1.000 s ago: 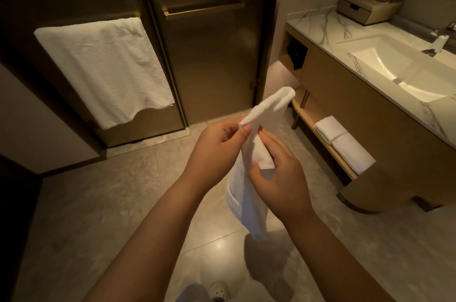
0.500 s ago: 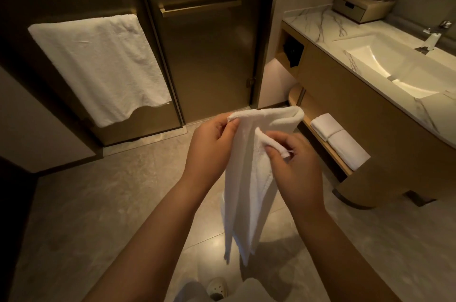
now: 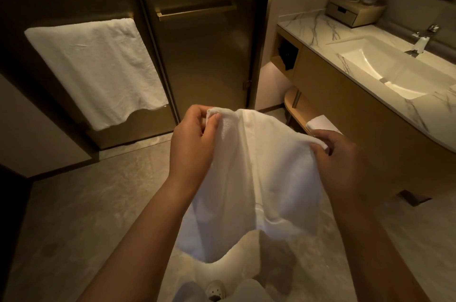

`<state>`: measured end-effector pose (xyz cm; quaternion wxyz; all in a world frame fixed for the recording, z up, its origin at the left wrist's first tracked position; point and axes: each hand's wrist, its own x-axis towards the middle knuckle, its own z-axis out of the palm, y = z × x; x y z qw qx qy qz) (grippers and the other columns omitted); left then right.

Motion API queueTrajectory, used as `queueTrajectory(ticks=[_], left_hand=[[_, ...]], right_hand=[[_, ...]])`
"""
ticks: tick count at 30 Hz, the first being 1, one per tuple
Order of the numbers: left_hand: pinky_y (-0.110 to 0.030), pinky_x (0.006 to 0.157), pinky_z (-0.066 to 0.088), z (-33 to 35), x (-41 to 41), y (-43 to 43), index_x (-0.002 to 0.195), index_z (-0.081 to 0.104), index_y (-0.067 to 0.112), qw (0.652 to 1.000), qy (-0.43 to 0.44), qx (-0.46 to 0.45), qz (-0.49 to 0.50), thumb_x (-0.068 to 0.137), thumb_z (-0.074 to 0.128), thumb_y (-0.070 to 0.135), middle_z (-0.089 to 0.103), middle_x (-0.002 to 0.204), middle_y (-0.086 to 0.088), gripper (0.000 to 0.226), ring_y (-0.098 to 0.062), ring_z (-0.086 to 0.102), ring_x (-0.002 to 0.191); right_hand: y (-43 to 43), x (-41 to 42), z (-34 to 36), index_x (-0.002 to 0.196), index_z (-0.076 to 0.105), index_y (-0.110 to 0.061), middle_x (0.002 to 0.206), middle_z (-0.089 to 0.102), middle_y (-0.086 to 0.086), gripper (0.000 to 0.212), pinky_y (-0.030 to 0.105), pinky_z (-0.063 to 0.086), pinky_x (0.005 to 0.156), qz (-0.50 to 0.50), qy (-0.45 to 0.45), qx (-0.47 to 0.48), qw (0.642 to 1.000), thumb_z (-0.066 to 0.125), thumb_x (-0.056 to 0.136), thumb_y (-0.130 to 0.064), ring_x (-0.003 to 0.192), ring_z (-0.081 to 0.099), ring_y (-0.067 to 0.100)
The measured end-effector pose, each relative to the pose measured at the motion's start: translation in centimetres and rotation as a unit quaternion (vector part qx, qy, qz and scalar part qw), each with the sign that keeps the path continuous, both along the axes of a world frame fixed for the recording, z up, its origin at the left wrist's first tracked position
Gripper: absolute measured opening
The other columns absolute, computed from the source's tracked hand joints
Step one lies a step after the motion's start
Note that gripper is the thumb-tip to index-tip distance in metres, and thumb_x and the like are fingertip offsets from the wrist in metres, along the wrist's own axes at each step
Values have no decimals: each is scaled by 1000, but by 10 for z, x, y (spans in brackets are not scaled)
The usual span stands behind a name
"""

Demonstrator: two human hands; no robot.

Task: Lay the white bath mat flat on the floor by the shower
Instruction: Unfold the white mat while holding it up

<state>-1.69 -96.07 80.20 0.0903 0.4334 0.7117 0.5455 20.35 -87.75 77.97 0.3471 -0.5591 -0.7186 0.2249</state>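
Head view: left hand (image 3: pixel 195 138) and right hand (image 3: pixel 338 161) each pinching a top corner of the white bath mat (image 3: pixel 256 178).

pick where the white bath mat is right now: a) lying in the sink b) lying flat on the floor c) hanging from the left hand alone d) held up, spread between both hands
d: the left hand and the right hand each pinch a top corner of the white bath mat, which hangs spread between them above the floor.
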Motion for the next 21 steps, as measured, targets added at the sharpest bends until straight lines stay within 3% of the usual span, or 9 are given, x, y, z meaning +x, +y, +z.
queueTrajectory(ticks=[5, 9, 12, 16, 21], left_hand=[[-11, 67, 50, 6, 5, 0, 94, 62, 28, 999, 11, 8, -34, 92, 55, 31, 63, 86, 20, 7, 3, 59, 81], [-16, 69, 52, 9, 12, -1, 97, 65, 29, 996, 44, 13, -73, 91, 57, 26, 65, 87, 20, 10, 1, 61, 82], [-20, 69, 53, 11, 19, -1, 99, 67, 26, 991, 94, 0, -95, 90, 57, 25, 68, 88, 14, 13, 0, 61, 80], [-23, 72, 52, 13, 29, -4, 102, 67, 25, 979, 155, -13, -131, 89, 59, 22, 71, 93, 7, 15, -6, 63, 83], [-23, 69, 53, 16, 27, -9, 99, 67, 20, 976, 177, -18, -125, 87, 62, 26, 71, 91, 2, 15, -11, 64, 80]], right_hand=[[-3, 4, 2, 120, 62, -17, 118, 66, 8, 30, 45, 45, 92, -1, -9, -10, 1000, 61, 90, -19, 104, 59, 23], [-8, -8, 13, 116, 64, -17, 111, 67, 2, 29, 24, 46, 84, 54, 22, 32, 998, 63, 87, -19, 96, 59, 8], [-19, -26, 23, 112, 62, -28, 105, 64, -12, 27, 10, 46, 80, 135, 75, 55, 986, 61, 85, -28, 96, 58, -2], [-28, -46, 24, 110, 63, -28, 104, 65, -12, 24, 19, 50, 81, 208, 103, 64, 971, 58, 87, -32, 97, 60, 2], [-30, -57, 19, 101, 62, -33, 92, 64, -21, 17, 9, 48, 75, 204, 156, 28, 966, 62, 86, -25, 91, 61, -3]])
